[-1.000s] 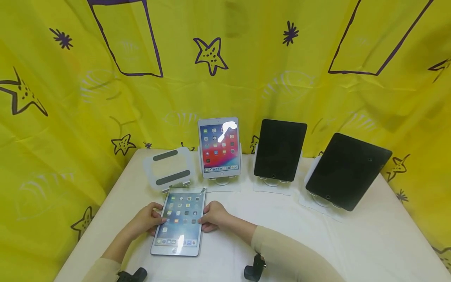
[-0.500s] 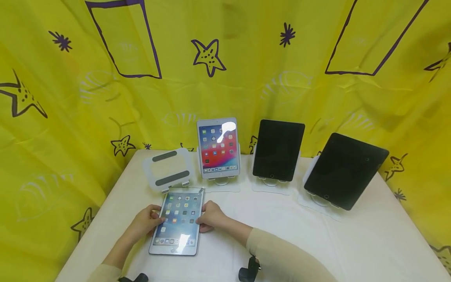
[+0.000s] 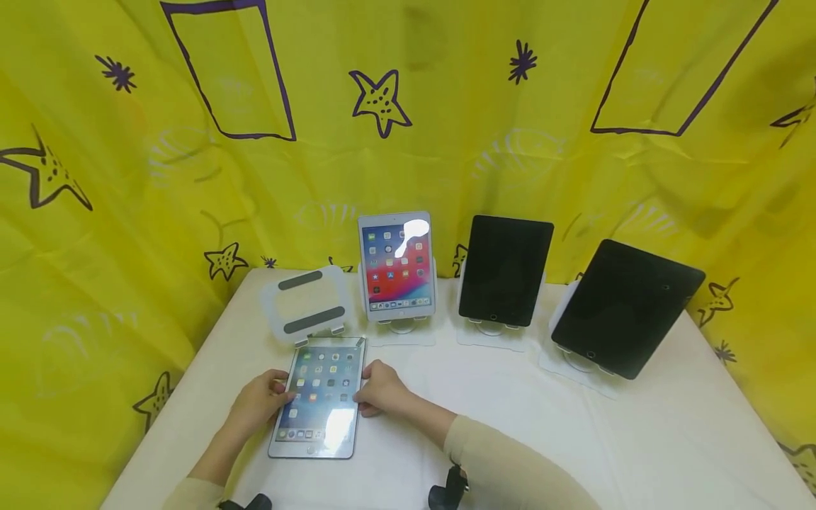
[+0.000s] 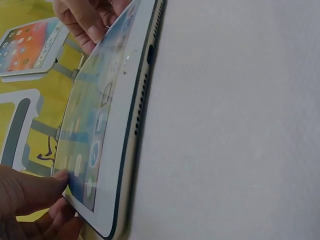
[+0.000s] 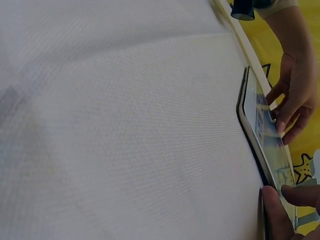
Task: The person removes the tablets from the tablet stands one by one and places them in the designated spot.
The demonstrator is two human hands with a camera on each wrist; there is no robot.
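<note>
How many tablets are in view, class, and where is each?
4: the front lit tablet is held by the left hand and right hand; along the back, on stands, left to right: a second lit tablet, a dark-screened tablet, and a tilted black tablet.

From the middle of the tabletop (image 3: 523, 382), a red-screened tablet (image 3: 397, 273) stands at 11 o'clock, a black tablet (image 3: 506, 269) at 1, a slanted tablet (image 3: 627, 308) at 2, a yellow curtain (image 3: 446, 177) at 12.
</note>
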